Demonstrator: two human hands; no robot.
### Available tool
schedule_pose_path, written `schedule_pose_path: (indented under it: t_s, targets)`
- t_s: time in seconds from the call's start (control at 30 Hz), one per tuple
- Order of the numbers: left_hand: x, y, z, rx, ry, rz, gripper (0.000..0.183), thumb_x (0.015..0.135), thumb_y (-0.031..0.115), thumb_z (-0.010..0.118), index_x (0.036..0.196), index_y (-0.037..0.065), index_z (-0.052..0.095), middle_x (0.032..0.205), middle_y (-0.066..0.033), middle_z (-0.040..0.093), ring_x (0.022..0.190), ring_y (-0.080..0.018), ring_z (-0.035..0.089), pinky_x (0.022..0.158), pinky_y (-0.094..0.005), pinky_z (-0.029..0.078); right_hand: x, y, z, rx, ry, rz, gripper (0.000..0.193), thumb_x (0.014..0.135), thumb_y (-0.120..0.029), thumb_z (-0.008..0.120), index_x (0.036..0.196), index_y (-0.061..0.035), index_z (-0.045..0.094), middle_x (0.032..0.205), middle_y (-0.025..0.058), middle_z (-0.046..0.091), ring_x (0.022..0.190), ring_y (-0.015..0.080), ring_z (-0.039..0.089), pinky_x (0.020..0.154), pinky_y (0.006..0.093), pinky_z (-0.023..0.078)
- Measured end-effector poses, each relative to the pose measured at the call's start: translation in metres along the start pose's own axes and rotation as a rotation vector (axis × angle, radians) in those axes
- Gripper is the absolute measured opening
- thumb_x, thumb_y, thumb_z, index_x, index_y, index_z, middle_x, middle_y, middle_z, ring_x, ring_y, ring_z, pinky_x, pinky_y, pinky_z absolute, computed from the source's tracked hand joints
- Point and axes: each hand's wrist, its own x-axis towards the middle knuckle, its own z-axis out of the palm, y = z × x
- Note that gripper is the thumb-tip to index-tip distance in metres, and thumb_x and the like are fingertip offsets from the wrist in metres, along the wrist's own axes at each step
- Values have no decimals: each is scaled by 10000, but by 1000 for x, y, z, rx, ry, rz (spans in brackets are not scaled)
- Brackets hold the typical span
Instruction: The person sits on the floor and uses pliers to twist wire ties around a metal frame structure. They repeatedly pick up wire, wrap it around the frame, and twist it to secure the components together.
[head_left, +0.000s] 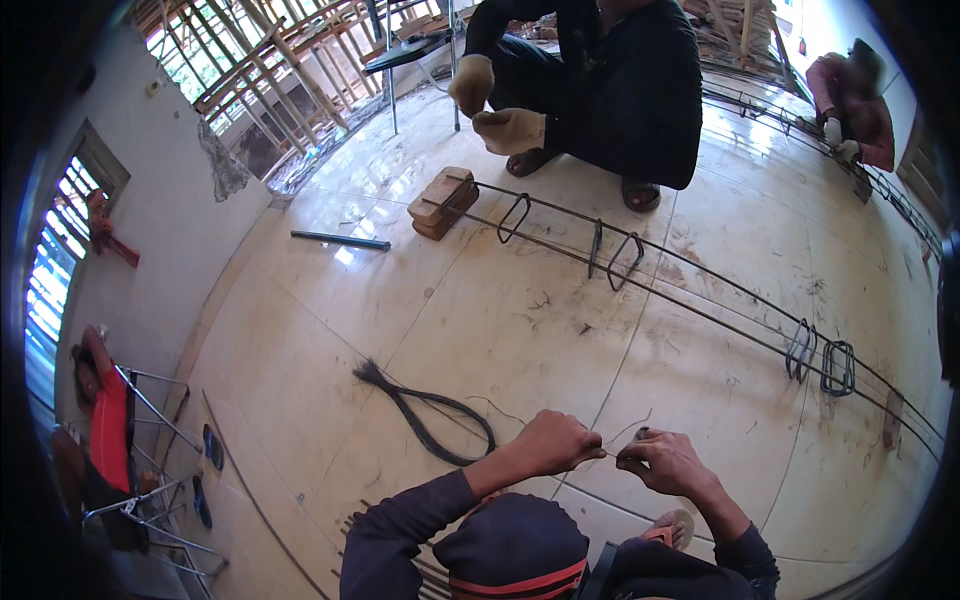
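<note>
My left hand (556, 443) is closed in a pinch on a thin wire (610, 454), low in the middle of the view. Just to its right, my right hand (664, 462) pinches the same wire, and loose wire ends curve up beside both hands. A looped bundle of black tie wire (415, 400) lies on the tiles left of my left hand. Beyond my hands run long steel bars (690, 305) with bent stirrups (626, 262) hung around them. More square stirrups (838, 368) gather at the right. A brick stack (443, 203) props the bars' far end.
A co-worker in dark clothes with gloves (510, 130) squats beyond the bars. Another person (860, 110) crouches by a second bar frame, upper right. Someone in red (112, 430) sits on a chair at left. A blue tube (340, 240) lies on the tiles; steel rods (425, 575) lie under my left arm.
</note>
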Motion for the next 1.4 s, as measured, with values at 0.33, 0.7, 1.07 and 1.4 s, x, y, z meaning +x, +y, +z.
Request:
schedule_pose_path:
  t_s: [0.33, 0.7, 1.07, 1.4]
  targets:
    - [13, -1, 19, -190, 517, -49, 260, 920, 265, 509, 1075, 76, 599, 861, -124, 641, 818, -307, 620, 672, -412, 465, -6, 30, 34, 1176, 809, 352, 147, 971, -171, 490, 966, -59, 584, 630, -49, 413, 549, 3, 344, 456, 195, 262]
    - [42, 24, 73, -646, 111, 125, 178, 915, 180, 481, 1032, 89, 580, 846, -190, 631, 821, -378, 611, 688, -493, 467, -5, 60, 12, 1859, 972, -25, 214, 995, -242, 433, 1069, -64, 526, 760, -4, 475, 577, 70, 386, 499, 199, 338]
    - [162, 84, 90, -635, 296, 362, 178, 738, 188, 613, 859, 64, 656, 772, -133, 647, 705, -298, 628, 639, -406, 500, -34, 54, 72, 339, -88, 306, 276, 970, -251, 441, 1095, -29, 547, 669, -19, 480, 547, 79, 405, 485, 221, 323]
    - [168, 132, 98, -707, 433, 489, 157, 709, 185, 622, 814, 74, 655, 746, -129, 640, 689, -287, 625, 615, -398, 491, 4, -19, 129, 347, -292, 178, 273, 953, -242, 455, 1080, -23, 557, 679, -8, 497, 565, 84, 423, 506, 229, 337]
